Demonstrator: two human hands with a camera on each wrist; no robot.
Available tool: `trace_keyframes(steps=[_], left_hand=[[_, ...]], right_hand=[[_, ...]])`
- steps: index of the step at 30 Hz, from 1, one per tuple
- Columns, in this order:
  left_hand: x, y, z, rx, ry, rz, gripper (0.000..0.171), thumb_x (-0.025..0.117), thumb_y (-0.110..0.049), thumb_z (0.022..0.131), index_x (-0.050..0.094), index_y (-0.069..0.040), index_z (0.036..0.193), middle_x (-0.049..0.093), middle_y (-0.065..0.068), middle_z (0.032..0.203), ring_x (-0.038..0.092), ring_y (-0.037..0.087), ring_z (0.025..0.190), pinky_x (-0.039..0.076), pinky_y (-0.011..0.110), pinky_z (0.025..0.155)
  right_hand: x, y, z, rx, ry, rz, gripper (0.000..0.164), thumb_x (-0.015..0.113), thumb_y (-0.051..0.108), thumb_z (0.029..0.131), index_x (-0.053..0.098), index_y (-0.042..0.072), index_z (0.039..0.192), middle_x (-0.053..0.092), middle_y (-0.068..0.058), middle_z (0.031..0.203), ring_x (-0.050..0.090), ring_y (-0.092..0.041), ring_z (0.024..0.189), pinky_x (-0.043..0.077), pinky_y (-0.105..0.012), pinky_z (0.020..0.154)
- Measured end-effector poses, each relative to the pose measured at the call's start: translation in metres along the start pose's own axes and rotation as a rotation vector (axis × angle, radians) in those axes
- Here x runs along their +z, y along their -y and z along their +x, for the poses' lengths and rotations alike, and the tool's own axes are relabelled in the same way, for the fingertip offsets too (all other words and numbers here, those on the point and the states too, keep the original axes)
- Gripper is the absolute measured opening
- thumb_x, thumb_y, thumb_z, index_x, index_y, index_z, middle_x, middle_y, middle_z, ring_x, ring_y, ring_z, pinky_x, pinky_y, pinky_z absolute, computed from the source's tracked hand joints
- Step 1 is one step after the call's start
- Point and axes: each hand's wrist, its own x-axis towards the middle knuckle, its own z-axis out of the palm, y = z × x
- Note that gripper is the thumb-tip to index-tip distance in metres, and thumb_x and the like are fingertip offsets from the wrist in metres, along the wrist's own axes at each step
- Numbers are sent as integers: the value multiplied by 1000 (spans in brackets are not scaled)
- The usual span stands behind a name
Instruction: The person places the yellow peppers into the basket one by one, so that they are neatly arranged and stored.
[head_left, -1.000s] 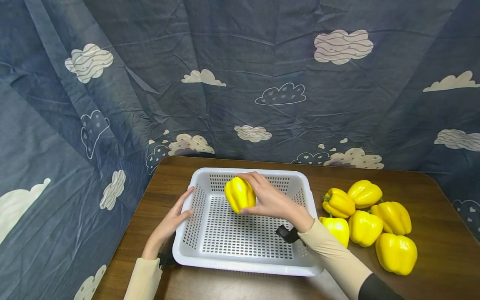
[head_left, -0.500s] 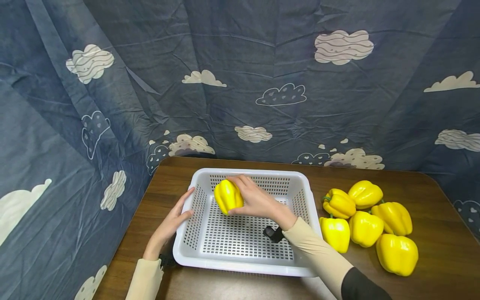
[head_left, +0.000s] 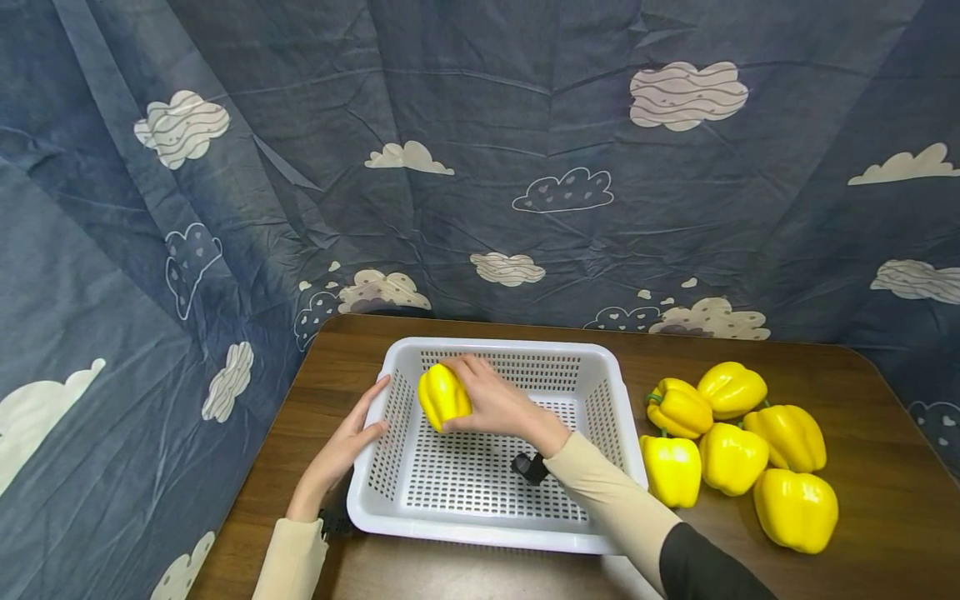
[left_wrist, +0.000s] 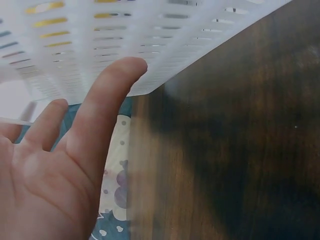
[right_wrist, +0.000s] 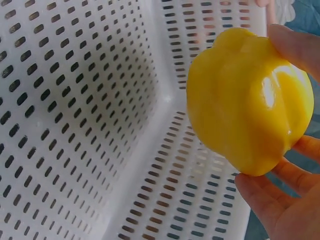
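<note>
A yellow bell pepper (head_left: pixel 442 397) is gripped between the thumb and fingers of my right hand (head_left: pixel 495 400), inside the white plastic basket (head_left: pixel 495 542) near its left wall. In the right wrist view the bell pepper (right_wrist: pixel 245 100) appears in front of the slotted basket walls, with fingertips on two sides of it. My left hand (head_left: pixel 337 454) rests against the basket's left outer side, thumb and fingers extended. The left wrist view shows the thumb (left_wrist: pixel 107 95) along the slotted wall (left_wrist: pixel 165 30), with yellow showing through a few slots.
On the brown wooden table (head_left: pixel 862 433), several yellow bell peppers (head_left: pixel 732 458) lie in a group right of the basket. A dark blue cloth with cloud prints (head_left: pixel 480 167) hangs behind and at the left. A black wrist camera (head_left: pixel 529 468) is on my right wrist.
My right hand has moved left inside the basket with the bell pepper, bringing it closer to the left wall. My left hand has stayed at the basket's side.
</note>
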Motion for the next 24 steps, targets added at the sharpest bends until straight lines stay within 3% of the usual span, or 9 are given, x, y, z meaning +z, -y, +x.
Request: trace_keyframes(steps=[12, 19, 24], left_hand=[[0, -1, 0, -10, 1, -19, 64, 45, -11, 100, 13, -23, 155, 1, 13, 159, 30, 49, 130, 50, 51, 85], [1, 0, 0, -15, -8, -27, 65, 46, -10, 100, 14, -24, 154, 3, 13, 158, 35, 50, 127, 51, 50, 83], [1, 1, 1, -17, -8, -28, 65, 45, -9, 100, 14, -24, 154, 3, 12, 159, 35, 50, 127, 51, 50, 83]], right_hand=[[19, -2, 9, -7, 4, -36, 88, 80, 42, 73, 39, 4, 141, 46, -13, 126, 46, -22, 104, 49, -32, 79], [32, -2, 14, 28, -9, -62, 90, 80, 47, 73, 39, 5, 142, 48, -13, 122, 47, -22, 100, 49, -29, 71], [39, -5, 16, 40, -8, -68, 90, 79, 48, 74, 38, 5, 142, 48, -15, 124, 48, -22, 101, 50, -31, 73]])
